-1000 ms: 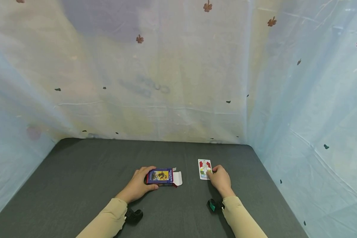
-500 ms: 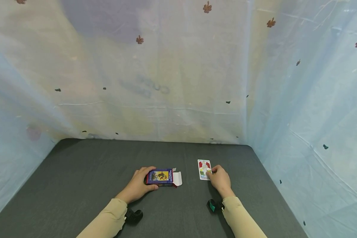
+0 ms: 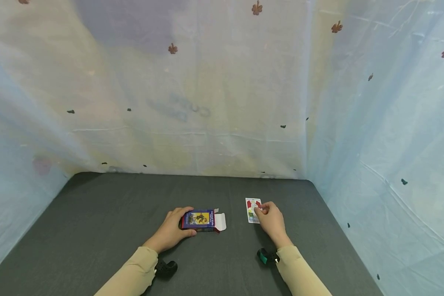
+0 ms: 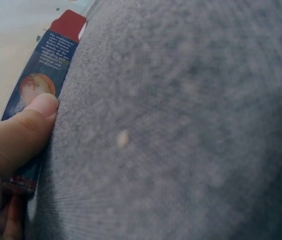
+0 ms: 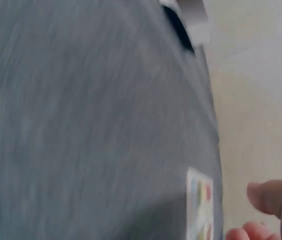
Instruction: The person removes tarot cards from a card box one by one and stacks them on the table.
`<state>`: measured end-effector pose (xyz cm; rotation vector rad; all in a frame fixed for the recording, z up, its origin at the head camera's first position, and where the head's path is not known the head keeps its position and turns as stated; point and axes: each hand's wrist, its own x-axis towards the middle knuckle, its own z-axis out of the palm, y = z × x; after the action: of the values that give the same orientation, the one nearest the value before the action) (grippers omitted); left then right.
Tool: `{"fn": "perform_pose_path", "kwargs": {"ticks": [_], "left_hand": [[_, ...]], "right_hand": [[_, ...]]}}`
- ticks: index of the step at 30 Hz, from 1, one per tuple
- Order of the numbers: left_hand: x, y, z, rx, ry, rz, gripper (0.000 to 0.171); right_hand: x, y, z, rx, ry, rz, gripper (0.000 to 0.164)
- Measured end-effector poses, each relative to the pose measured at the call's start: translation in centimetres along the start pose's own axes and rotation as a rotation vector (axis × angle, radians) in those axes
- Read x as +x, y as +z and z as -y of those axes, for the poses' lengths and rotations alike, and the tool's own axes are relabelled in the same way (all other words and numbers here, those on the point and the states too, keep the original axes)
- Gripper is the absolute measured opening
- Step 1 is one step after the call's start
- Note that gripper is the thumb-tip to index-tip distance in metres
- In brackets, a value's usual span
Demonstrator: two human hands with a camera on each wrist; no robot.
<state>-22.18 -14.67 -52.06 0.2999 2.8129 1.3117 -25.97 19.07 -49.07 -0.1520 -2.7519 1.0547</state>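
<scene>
My left hand (image 3: 171,230) grips the blue tarot card box (image 3: 199,218), which lies flat on the dark table. The thumb presses the printed near side in the left wrist view, where the box (image 4: 52,52) has a red flap. Its white end flap hangs open to the right. To the right of the box, a tarot card (image 3: 250,204) with a red and white picture lies face up. My right hand (image 3: 274,225) hovers over its right edge, with fingers loosely bent. In the right wrist view, the card (image 5: 199,200) lies on the cloth, apart from the thumb and fingers.
A dark grey cloth covers the table (image 3: 114,213). Pale plastic sheeting (image 3: 222,102) with leaf marks hangs behind and along both sides. Black wrist cameras, such as the left one (image 3: 166,269), sit under both sleeves.
My right hand has lifted slightly off the card, its thumb and fingertips shifting up and a little left. The card stays on the table. My left hand and the box have not moved.
</scene>
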Motion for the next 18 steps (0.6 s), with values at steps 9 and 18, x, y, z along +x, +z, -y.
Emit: {"fn": "perform_pose_path", "kwargs": {"ticks": [9, 18], "left_hand": [[0.1, -0.1, -0.2, 0.008, -0.006, 0.006, 0.078], [0.0, -0.1, -0.1, 0.004, -0.020, 0.008, 0.078]], "right_hand": [[-0.9, 1.8, 2.7, 0.183, -0.109, 0.106, 0.037], [-2.0, 4.1, 4.8, 0.259, -0.205, 0.289, 0.033]]}}
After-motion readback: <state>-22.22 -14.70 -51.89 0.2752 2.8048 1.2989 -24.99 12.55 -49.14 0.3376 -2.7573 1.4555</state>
